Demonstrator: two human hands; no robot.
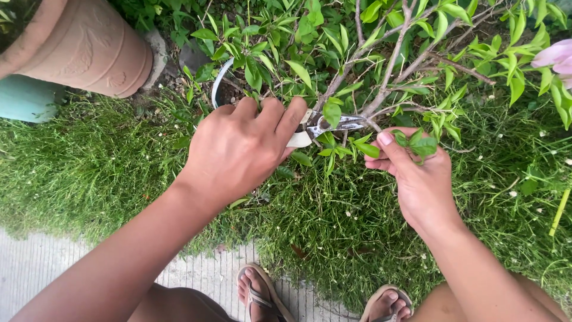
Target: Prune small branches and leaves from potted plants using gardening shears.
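— Shears [322, 125] sit closed-fisted in my left hand [238, 149], blades nosing in at the woody stem [381, 89] of the shrub, just below where its branches fork.

— And your other hand?

— My right hand [420, 173] is pinched shut on a leafy sprig [417, 143], just right of the blade tips. That closeness is my worry: I judge that if the blades slide along the stem as they bite, they could nick my thumb [387, 143].

— Anything else at risk?

— Leaves hide part of the blades, so I can't tell exactly what lies between them; a neighbouring twig could get cut by mistake. The terracotta pot [89, 48] stands well left of the shears, out of harm. My sandalled feet [256, 295] are near, straight below the shears, should they slip from my grip.
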